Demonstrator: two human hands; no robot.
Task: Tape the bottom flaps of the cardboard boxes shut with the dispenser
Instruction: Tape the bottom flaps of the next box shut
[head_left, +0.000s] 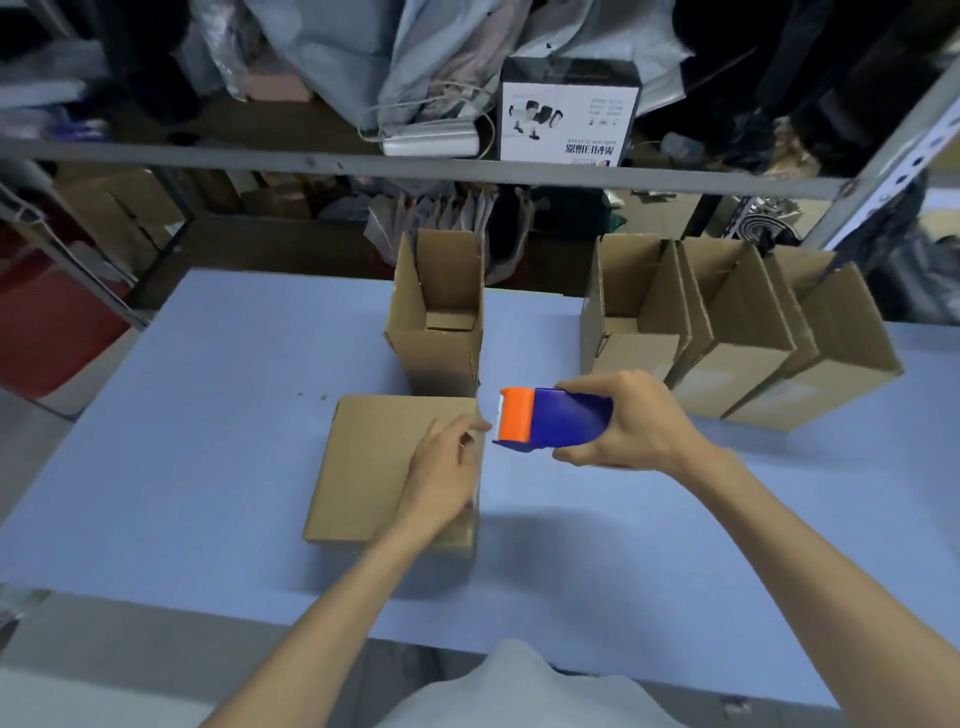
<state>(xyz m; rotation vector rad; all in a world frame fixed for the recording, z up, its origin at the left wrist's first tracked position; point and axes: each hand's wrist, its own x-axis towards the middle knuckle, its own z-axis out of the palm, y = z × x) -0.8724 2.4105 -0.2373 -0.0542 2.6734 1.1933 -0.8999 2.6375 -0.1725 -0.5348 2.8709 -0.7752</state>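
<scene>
Head view: you are gripping the tape dispenser in your right hand, fingers over its blue body, thumb beneath, orange mouth facing 9 o'clock. It is hovering just off the far right corner of the cardboard box, which is lying low at the middle of the blue table, closed face up.

Your left hand is resting on that box's 3 o'clock edge, forefinger reaching toward the dispenser mouth. Whether it is pinching a tape end: cannot tell, the tape is too faint.

An upright open box is standing at 12 o'clock, just behind. A row of open boxes is leaning together at 2 o'clock.

Judgement: you are starting a strip. The flap seam is not readable from here.
- Anchor the tape end on the side wall first and rub it down with the left fingertips.
- Be holding the box down with the left palm so it isn't sliding.
- Run the mouth low and square along the seam under steady tension.
- Carry over the opposite edge before tilting to cut.
- Risk: the left forefinger is sitting close to the blade.
</scene>
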